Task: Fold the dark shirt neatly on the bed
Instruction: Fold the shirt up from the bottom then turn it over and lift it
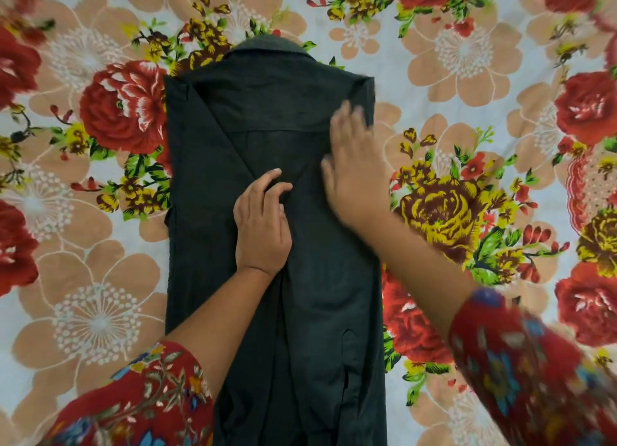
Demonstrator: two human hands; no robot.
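Note:
The dark shirt lies lengthwise in the middle of the bed, collar at the far end, both sides folded inward into a long narrow strip. My left hand rests flat on the shirt's middle, fingers pressing where the two folded sleeves meet. My right hand lies flat and blurred on the shirt's right side, fingers straight and reaching toward the right shoulder fold.
A floral bedsheet with red, yellow and beige flowers covers the whole bed around the shirt. My red patterned sleeves fill the bottom corners of the view.

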